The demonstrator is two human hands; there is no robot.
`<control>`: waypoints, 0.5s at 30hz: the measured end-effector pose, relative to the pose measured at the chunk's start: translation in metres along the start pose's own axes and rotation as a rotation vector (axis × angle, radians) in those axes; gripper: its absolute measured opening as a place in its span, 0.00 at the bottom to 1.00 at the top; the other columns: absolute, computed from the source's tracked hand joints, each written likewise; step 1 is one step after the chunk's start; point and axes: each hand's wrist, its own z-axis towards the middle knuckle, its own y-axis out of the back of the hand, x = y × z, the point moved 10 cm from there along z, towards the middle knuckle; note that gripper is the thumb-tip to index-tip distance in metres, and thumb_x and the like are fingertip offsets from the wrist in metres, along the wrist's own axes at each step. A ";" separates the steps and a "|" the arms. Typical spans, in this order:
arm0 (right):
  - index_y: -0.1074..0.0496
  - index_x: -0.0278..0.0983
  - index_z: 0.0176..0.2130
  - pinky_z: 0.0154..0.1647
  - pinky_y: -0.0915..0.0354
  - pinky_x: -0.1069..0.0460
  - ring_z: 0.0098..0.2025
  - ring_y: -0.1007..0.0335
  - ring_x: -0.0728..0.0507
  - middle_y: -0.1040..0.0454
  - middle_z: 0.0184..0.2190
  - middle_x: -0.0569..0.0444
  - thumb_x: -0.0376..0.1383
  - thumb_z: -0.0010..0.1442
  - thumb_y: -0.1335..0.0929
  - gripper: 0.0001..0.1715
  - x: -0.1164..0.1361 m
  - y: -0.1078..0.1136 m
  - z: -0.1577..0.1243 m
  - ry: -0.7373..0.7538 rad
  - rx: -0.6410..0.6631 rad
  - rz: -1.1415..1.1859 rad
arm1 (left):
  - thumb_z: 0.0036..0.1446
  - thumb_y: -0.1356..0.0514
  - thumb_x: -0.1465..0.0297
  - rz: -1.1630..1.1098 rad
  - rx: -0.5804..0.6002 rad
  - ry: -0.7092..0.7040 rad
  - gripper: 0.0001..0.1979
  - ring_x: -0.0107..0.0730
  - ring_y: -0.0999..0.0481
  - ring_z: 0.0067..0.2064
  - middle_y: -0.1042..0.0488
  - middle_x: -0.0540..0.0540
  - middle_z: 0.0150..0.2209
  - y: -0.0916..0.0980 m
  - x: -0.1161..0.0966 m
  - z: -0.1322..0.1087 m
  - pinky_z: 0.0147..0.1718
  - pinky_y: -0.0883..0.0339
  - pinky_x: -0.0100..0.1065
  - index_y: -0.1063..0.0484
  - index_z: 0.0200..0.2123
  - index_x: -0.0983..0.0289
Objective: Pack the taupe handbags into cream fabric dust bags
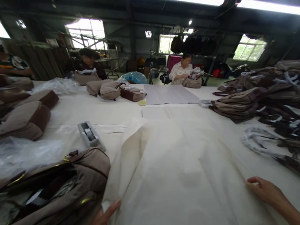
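Note:
A large sheet of white paper [175, 169] spreads in front of me, creased and partly lifted, with its far left edge folded over. My left hand [106, 215] is closed on its left edge, thumb on top. At the opposite edge my right hand [262, 187] pinches the paper between thumb and fingers. An unzipped brown bag [91, 174] with gold zips lies just left of my left hand, with pale stuffing or lining showing inside. Beyond that bag stands a grey tape dispenser [91, 136].
Finished-looking brown bags [27, 119] and clear plastic [18, 154] cover the left side of the white table [64, 106]. Bags and wrapped straps are heaped in a pile [275, 86] on the right. Flat paper sheets [167, 94] lie ahead. Several people sit around the far side.

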 end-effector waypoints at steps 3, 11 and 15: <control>0.28 0.40 0.29 0.46 0.36 0.48 0.45 0.30 0.37 0.25 0.36 0.49 0.42 0.53 0.41 0.15 0.008 -0.036 -0.007 0.072 -0.007 -0.011 | 0.39 0.34 0.51 -0.098 0.060 0.014 0.35 0.46 0.22 0.38 0.21 0.59 0.36 -0.057 -0.014 0.008 0.41 0.29 0.42 0.29 0.48 0.66; 0.33 0.27 0.51 0.38 0.32 0.40 0.42 0.29 0.27 0.28 0.42 0.31 0.44 0.53 0.41 0.32 -0.047 -0.032 -0.007 -0.260 -0.069 -0.040 | 0.36 0.30 0.63 0.126 0.032 -0.089 0.29 0.46 0.25 0.40 0.23 0.59 0.35 -0.087 -0.005 0.034 0.36 0.31 0.36 0.29 0.44 0.71; 0.39 0.28 0.57 0.43 0.36 0.33 0.52 0.37 0.20 0.36 0.53 0.28 0.47 0.52 0.41 0.38 -0.051 -0.018 -0.013 -0.290 -0.149 -0.045 | 0.43 0.35 0.68 0.191 -0.229 -0.097 0.24 0.45 0.27 0.42 0.24 0.58 0.36 -0.049 0.002 0.033 0.38 0.33 0.36 0.30 0.44 0.70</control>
